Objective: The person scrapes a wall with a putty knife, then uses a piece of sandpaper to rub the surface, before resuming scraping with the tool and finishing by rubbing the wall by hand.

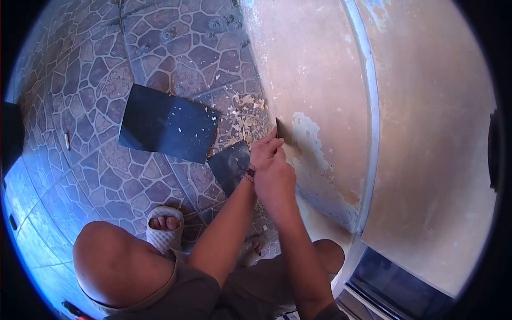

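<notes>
Left hand (262, 151) and right hand (276, 178) are both wrapped tight around a dark scraper (278, 128), handle basically hidden. Blade's up by the wall (325, 69), just beside a pale peeled patch (308, 133), with flakes (246, 118) littering the floor (176, 50).

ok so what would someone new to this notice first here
Probably the pale patch on the wall, just right of the dark blade jutting up from where the left grip and right grip meet. Next, the light flakes scattered on the stone-patterned floor beside the wall, some of them on the large dark sheet to the left.
</notes>
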Tool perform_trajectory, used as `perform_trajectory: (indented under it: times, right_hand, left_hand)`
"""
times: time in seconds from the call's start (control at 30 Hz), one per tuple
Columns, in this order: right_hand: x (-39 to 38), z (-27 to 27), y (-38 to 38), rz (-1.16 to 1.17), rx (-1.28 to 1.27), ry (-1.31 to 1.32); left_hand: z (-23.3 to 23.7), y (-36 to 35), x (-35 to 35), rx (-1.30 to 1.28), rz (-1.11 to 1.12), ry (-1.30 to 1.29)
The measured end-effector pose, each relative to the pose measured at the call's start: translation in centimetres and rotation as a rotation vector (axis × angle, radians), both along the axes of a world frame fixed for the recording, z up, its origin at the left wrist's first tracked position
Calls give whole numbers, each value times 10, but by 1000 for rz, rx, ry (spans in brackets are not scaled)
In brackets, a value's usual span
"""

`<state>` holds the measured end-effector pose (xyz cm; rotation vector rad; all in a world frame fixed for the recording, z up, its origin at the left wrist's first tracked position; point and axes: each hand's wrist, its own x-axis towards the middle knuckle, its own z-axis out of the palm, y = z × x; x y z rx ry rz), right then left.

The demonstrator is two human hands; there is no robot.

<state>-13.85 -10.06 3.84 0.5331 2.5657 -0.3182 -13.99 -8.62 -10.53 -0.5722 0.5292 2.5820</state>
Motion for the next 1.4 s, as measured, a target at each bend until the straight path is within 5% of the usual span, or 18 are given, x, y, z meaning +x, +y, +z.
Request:
perform_trajectory:
  times: [0.1, 0.2, 0.3, 0.37, 0.43, 0.5, 0.53, 0.63, 0.73, 0.8, 0.9, 0.97, 1.07, 1.17, 1.33, 1.4]
  right_hand:
    - [13, 8, 1, 237, -6, 130]
    - [2, 28, -5, 12, -39, 63]
    - [-5, 2, -23, 153, 45, 1]
    - [12, 3, -14, 348, 95, 57]
    - [15, 12, -7, 313, 99, 53]
    - [14, 28, 1, 38, 40, -20]
    - [16, 25, 7, 38, 39, 8]
    - [23, 17, 20, 29, 30, 99]
    - [24, 26, 20, 15, 14, 138]
    - [9, 21, 19, -1, 5, 77]
    - [5, -7, 9, 24, 82, 24]
    - [20, 12, 9, 15, 76, 21]
    - [15, 20, 10, 10, 50, -22]
    - [17, -2, 16, 37, 112, -30]
    - [19, 16, 13, 111, 130, -55]
    - [12, 4, 9, 207, 109, -28]
  left_hand:
    - [17, -5, 2, -310, 47, 114]
    - [32, -10, -5, -362, -3, 82]
    - [16, -12, 11, -884, 331, 598]
    - [13, -6, 19, -800, 398, 544]
    - [30, -7, 31, -802, 343, 507]
    - [16, 15, 44, -711, 264, 460]
    - [17, 33, 41, -605, 157, 198]
    - [9, 33, 48, -1010, 243, 493]
    - [29, 40, 45, -797, 177, 463]
    - [-12, 37, 34, -907, 124, 571]
    - [11, 16, 25, -966, 135, 409]
    - [-8, 39, 41, -1315, 417, 658]
    - [23, 39, 52, -968, 256, 507]
    - [-7, 46, 48, -1035, 372, 439]
    - [22, 34, 48, -1271, 43, 533]
    - [10, 45, 59, -1010, 53, 411]
